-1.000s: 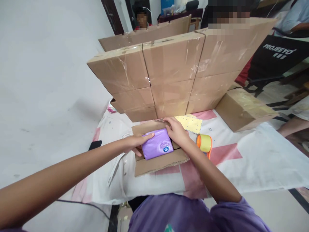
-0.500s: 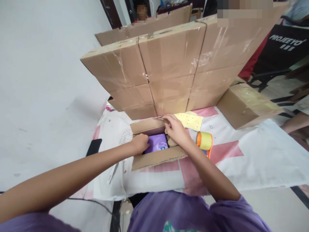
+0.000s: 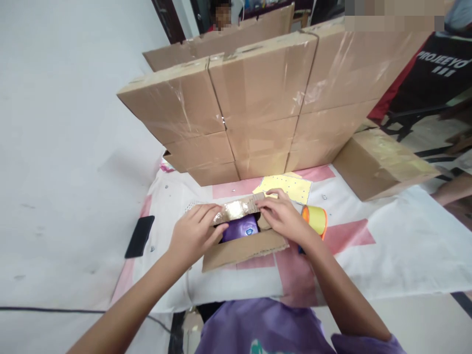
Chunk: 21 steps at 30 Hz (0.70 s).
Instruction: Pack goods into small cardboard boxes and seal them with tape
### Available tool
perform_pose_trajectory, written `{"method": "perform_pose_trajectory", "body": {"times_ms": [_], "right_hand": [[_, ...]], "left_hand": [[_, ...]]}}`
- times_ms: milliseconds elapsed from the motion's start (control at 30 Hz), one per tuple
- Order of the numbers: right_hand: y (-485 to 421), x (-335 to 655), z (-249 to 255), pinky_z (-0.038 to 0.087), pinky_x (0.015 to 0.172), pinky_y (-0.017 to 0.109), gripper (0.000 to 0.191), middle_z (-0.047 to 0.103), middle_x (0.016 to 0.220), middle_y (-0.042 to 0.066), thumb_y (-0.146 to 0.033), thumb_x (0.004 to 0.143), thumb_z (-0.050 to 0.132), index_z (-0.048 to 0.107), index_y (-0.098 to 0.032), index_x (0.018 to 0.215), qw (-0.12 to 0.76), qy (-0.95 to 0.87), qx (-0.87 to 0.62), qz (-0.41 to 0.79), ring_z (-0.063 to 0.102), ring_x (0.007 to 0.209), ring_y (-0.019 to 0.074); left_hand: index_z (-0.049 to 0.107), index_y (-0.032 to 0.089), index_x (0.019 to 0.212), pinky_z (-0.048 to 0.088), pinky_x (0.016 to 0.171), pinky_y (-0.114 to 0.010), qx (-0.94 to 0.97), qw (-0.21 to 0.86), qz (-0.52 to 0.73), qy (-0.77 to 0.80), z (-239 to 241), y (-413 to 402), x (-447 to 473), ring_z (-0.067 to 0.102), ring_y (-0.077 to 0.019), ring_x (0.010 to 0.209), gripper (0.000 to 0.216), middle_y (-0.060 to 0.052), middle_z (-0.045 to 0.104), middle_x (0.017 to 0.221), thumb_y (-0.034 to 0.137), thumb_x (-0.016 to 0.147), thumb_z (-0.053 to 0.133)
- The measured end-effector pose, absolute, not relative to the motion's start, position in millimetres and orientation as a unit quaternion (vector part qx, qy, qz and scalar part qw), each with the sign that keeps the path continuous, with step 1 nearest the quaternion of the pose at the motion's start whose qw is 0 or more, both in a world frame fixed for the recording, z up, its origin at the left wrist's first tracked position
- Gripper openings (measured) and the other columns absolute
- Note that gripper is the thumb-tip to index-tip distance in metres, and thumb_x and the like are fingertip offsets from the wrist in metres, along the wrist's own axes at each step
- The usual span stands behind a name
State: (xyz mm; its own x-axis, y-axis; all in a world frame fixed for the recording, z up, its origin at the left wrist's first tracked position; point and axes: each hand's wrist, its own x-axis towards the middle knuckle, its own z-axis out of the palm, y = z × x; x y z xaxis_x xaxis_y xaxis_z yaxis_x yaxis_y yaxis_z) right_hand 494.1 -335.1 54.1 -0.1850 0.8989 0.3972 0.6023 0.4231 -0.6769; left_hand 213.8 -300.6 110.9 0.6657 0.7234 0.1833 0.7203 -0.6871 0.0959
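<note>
A small cardboard box lies in front of me, its near flap [image 3: 243,250] spread outward. Inside it shows a purple plastic pack [image 3: 239,229], partly covered. The far flap [image 3: 238,209], with shiny tape on it, leans inward over the pack. My left hand [image 3: 195,228] grips this flap at its left end, thumb below and fingers on top. At the flap's right end, my right hand [image 3: 283,215] holds its edge between thumb and fingers. Just right of that hand sits a yellow and orange roll [image 3: 315,220].
A tall wall of taped cardboard [image 3: 261,113] stands behind the box. Dotted yellow paper [image 3: 287,187] lies at its foot. A larger carton [image 3: 383,162] stands at right, a black phone [image 3: 140,237] at left. Another person [image 3: 221,17] is beyond the cardboard.
My left hand has come off the purple pack and onto the far flap. That flap has folded inward over the pack, with my right hand still on it.
</note>
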Motion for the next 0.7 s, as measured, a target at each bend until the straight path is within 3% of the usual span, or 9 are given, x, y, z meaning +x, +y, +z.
{"method": "perform_pose_trajectory", "body": {"times_ms": [133,233,300,400,500,700], "right_hand": [[-365.2,519.0,43.2,0.034,0.115,0.059,0.050,0.054,0.149,0.000,-0.006,0.095,0.040,0.061,-0.034,0.132,0.372,-0.758,-0.472,0.253,0.030,0.148,0.0264],[-382.6,524.2,37.2,0.031,0.117,0.061,0.052,0.042,0.159,0.001,-0.015,0.094,0.051,0.053,-0.036,0.141,0.359,-0.756,-0.460,0.297,0.024,0.152,0.0284],[-384.5,513.7,33.2,0.037,0.114,0.058,0.060,0.048,0.153,0.007,-0.024,0.090,0.063,0.046,-0.035,0.147,0.391,-0.726,-0.472,0.312,0.035,0.146,0.0309],[-373.3,482.0,25.3,0.051,0.099,0.047,0.065,0.063,0.121,0.011,-0.033,0.089,0.066,0.041,-0.026,0.149,0.500,-0.601,-0.553,0.288,0.059,0.116,0.0274],[-357.9,451.6,19.1,0.052,0.092,0.043,0.068,0.059,0.108,0.009,-0.031,0.089,0.063,0.035,-0.021,0.150,0.549,-0.503,-0.625,0.233,0.060,0.099,0.0232],[-360.3,448.5,27.0,0.054,0.089,0.043,0.076,0.044,0.133,0.014,-0.030,0.086,0.065,0.029,-0.026,0.153,0.529,-0.509,-0.649,0.201,0.058,0.101,0.0224]], "left_hand": [[0.048,0.018,0.149,0.036,0.118,-0.054,0.929,0.085,0.020,0.359,88.8,-297.1,202.0,0.041,-0.0319,0.145,0.064,-0.011,0.047,0.155,0.059,0.100,0.040],[0.035,0.021,0.156,0.024,0.124,-0.054,0.922,0.173,-0.004,0.347,84.6,-289.1,192.6,0.025,-0.0303,0.153,0.073,-0.008,0.029,0.164,0.066,0.100,0.026],[0.033,0.026,0.158,0.021,0.124,-0.054,0.916,0.233,0.014,0.327,94.1,-285.2,185.3,0.021,-0.0306,0.154,0.078,-0.006,0.027,0.165,0.073,0.096,0.020],[0.036,0.031,0.156,0.033,0.120,-0.050,0.887,0.307,0.051,0.342,115.2,-286.1,181.8,0.037,-0.0297,0.148,0.074,-0.005,0.040,0.160,0.073,0.096,0.023],[0.044,0.030,0.150,0.038,0.117,-0.045,0.878,0.258,0.082,0.394,118.7,-295.3,193.3,0.047,-0.0255,0.141,0.056,-0.005,0.049,0.154,0.057,0.102,0.035],[0.031,0.021,0.157,0.020,0.123,-0.059,0.939,0.068,0.003,0.338,63.9,-313.7,219.0,0.022,-0.0319,0.153,0.067,-0.009,0.033,0.163,0.048,0.100,0.050]]}}
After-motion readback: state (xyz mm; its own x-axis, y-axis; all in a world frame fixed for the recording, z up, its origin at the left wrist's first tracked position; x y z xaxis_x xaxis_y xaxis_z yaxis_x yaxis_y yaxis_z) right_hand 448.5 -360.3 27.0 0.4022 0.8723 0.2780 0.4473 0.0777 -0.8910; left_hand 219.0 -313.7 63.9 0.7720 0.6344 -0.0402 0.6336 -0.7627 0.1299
